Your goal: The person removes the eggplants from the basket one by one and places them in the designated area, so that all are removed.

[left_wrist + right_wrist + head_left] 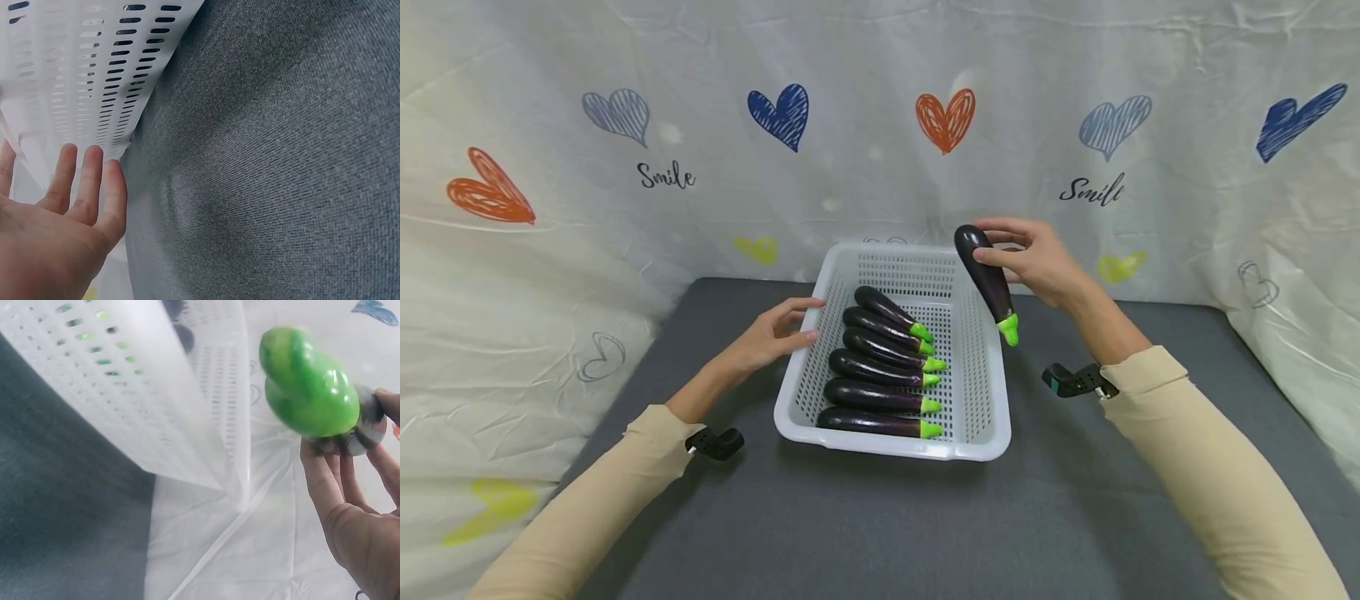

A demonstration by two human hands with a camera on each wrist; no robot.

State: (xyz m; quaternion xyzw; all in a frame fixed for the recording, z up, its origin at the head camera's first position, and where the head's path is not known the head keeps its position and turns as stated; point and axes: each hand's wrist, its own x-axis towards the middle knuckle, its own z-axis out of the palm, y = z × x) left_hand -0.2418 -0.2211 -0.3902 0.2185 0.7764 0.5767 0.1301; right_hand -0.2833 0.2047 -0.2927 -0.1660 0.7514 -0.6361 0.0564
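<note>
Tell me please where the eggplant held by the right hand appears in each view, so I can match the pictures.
Head: the held eggplant is right of centre, in the right hand.
Left wrist: it is not in this picture.
Right wrist: it is at upper right, its green cap towards the camera.
Shared landmark: the white basket, central in the head view, upper left in both wrist views.

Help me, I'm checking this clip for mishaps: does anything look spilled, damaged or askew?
Nothing looks spilled or visibly damaged. Six eggplants lie in a row in the white basket, green ends rightward; the farthest merely slants more than the nearest. The right hand holds another eggplant.
</note>
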